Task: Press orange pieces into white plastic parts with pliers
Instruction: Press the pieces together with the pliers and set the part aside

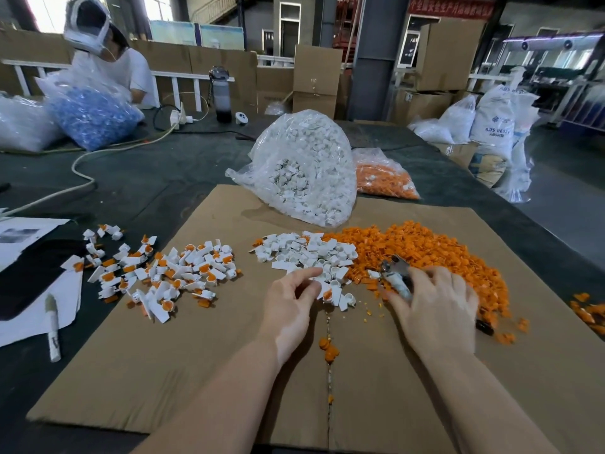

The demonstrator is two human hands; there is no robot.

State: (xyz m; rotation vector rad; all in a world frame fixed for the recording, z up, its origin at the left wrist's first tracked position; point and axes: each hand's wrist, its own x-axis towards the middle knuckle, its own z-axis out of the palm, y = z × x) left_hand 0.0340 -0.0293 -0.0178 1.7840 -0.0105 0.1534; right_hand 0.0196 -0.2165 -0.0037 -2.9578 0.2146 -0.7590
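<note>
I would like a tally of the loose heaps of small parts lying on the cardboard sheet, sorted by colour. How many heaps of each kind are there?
Plain white parts: 1 heap
Plain orange pieces: 1 heap
White parts with orange pieces pressed in: 1 heap, spreading off the left edge of the cardboard sheet
Total: 3 heaps

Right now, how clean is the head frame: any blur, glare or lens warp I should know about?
Head view: strong wide-angle warp, with the cardboard sheet edges bowing and background pillars leaning. The windows at top left are blown out. The right hand and pliers are slightly soft, as is the left hand. There is mild sheen on the bag of white parts. Lighting is even, with soft shadows.
</note>
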